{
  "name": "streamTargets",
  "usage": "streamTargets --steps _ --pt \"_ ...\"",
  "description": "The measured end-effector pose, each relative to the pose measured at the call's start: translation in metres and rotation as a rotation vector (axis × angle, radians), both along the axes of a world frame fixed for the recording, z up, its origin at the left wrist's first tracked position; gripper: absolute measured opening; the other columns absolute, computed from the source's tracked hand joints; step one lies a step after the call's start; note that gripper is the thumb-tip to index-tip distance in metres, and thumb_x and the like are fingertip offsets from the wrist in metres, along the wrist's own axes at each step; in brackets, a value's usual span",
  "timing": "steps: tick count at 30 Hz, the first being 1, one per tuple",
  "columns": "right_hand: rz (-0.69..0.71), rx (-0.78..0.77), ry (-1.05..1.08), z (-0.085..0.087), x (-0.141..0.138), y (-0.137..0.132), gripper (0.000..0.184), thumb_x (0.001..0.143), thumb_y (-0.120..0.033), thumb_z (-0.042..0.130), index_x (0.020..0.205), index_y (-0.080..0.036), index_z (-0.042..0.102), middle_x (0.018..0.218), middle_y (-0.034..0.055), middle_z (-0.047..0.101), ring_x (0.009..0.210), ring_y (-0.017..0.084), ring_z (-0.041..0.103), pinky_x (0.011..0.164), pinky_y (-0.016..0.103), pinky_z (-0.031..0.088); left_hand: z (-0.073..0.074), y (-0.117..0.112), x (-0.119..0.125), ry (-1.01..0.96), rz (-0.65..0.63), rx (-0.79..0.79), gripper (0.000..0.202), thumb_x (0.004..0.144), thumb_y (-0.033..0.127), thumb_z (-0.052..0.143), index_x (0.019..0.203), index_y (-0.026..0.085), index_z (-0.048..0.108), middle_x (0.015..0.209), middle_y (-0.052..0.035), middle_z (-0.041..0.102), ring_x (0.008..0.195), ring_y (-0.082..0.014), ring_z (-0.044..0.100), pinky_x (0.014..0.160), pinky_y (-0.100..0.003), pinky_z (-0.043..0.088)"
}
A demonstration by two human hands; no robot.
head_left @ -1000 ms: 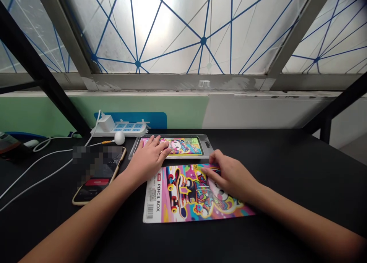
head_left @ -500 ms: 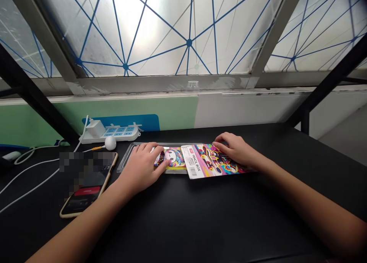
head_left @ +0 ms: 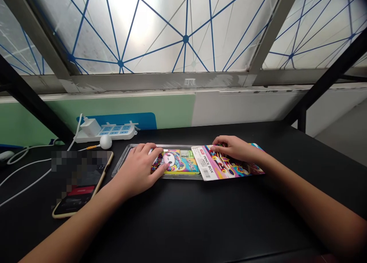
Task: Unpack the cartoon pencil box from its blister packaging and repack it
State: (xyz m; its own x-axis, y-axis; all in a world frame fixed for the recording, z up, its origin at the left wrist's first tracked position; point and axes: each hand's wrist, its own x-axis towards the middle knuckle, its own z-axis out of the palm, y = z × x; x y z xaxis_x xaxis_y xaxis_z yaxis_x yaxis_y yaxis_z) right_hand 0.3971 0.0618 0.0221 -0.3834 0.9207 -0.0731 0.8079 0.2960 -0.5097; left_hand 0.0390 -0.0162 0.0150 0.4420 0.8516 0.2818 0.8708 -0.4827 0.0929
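A colourful printed card (head_left: pixel 205 167) marked "PENCIL BOX" lies partly over a clear plastic tray (head_left: pixel 119 164). In the tray sits a yellow-edged pencil box (head_left: pixel 187 165) with a cartoon face and the word "SPORT" on it. My left hand (head_left: pixel 143 163) rests on the tray's left part with its fingers apart, hiding that end of the box. On the far side of the card, my right hand (head_left: pixel 233 150) is closed over it with bent fingers. The tray's right end is hidden beneath the card.
Left of the tray lies a phone (head_left: pixel 83 186) in a pale case, its screen partly blurred. Behind it are a white power strip (head_left: pixel 120 132) with a plugged-in charger (head_left: pixel 91 126), a round white object (head_left: pixel 106 141) and cables. The black table (head_left: pixel 183 221) meets a wall below a window.
The card has slid right with my right hand, so more of the pencil box shows, including the word "SPORT". My left hand stays on the tray. The view has shifted slightly.
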Motion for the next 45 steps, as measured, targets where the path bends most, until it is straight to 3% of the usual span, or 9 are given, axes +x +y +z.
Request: streamTargets --steps 6,15,25,31,36,40,45 --pt "-0.035 -0.087 -0.024 0.004 0.013 0.007 0.048 0.085 -0.071 0.057 0.092 -0.025 0.071 0.086 0.0050 0.073 0.075 0.023 0.065 0.061 0.033 0.046 0.000 0.000 0.000 -0.015 0.008 -0.001 0.045 0.099 0.054 0.046 0.128 0.024 0.062 0.130 -0.0126 0.060 0.116 -0.0338 0.054 0.101 -0.051 0.044" --pt "-0.071 -0.047 -0.034 0.011 0.023 0.008 0.047 0.081 -0.070 0.063 0.091 -0.024 0.071 0.087 0.0046 0.072 0.076 0.022 0.064 0.062 0.033 0.044 -0.001 0.000 0.000 -0.012 0.005 -0.009 0.049 0.100 0.057 0.043 0.130 0.023 0.061 0.132 -0.0131 0.059 0.119 -0.0344 0.052 0.101 -0.052 0.044" --pt "-0.103 0.077 0.021 0.000 -0.031 -0.021 0.038 0.090 -0.061 0.054 0.089 -0.024 0.066 0.093 0.0065 0.074 0.081 0.024 0.066 0.068 0.035 0.047 -0.006 -0.008 0.011 -0.096 0.030 -0.017 0.043 0.099 0.051 0.049 0.128 0.023 0.063 0.130 -0.0137 0.059 0.121 -0.0356 0.051 0.105 -0.056 0.042" --pt "-0.101 0.028 0.082 -0.001 -0.036 -0.023 0.037 0.090 -0.059 0.056 0.090 -0.024 0.066 0.090 0.0056 0.073 0.078 0.023 0.064 0.064 0.034 0.046 0.009 -0.024 0.024 -0.461 -0.080 -0.237 0.036 0.104 0.046 0.042 0.127 0.027 0.062 0.138 -0.0073 0.060 0.130 -0.0281 0.053 0.109 -0.044 0.045" --pt "-0.089 -0.035 0.046 0.001 -0.007 -0.003 0.045 0.086 -0.068 0.058 0.090 -0.024 0.068 0.086 0.0053 0.073 0.076 0.023 0.063 0.061 0.034 0.044 0.017 -0.015 0.014 -0.815 0.034 -0.150 0.033 0.102 0.047 0.044 0.114 0.024 0.065 0.134 -0.0058 0.064 0.128 -0.0270 0.057 0.110 -0.041 0.045" --pt "-0.100 -0.055 -0.017 0.005 0.012 0.007 0.048 0.085 -0.070 0.058 0.095 -0.024 0.068 0.089 0.0061 0.073 0.078 0.024 0.064 0.063 0.034 0.046 0.007 0.000 0.006 -1.023 0.161 -0.090 0.037 0.103 0.051 0.040 0.121 0.026 0.060 0.141 -0.0057 0.061 0.136 -0.0266 0.052 0.115 -0.045 0.041" --pt "-0.016 -0.058 0.034 0.005 0.016 0.006 0.061 0.076 -0.066 0.072 0.120 -0.025 0.064 0.123 0.0089 0.069 0.107 0.029 0.066 0.089 0.038 0.051 -0.012 0.006 0.012 -1.359 0.154 -0.214 0.037 0.106 0.052 0.031 0.130 0.028 0.046 0.154 -0.0082 0.049 0.146 -0.0225 0.042 0.119 -0.047 0.035"
